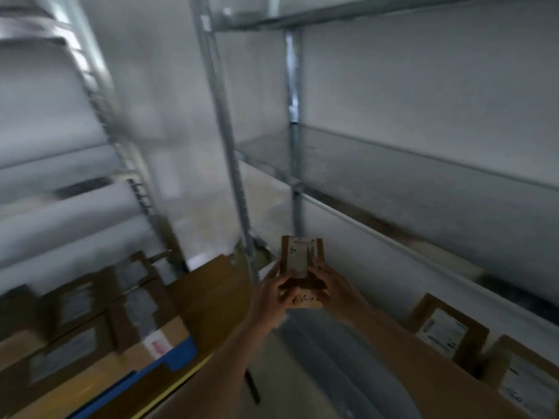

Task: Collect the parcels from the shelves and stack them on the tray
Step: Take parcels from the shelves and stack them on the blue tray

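Head view, both hands [273, 293] [338, 290] gripping small parcel [299, 258]

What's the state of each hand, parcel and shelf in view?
Left hand: grips the small parcel.
Right hand: grips the small parcel.
Small parcel: held up, label facing the camera.
Labelled parcels: lying at lower right.
Middle shelf: bare where visible.

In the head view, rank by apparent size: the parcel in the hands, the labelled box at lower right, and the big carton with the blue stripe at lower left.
1. Blue-striped carton, largest.
2. Labelled box.
3. Held parcel, smallest.
Blur and differing nearness make 2 versus 3 unsure.
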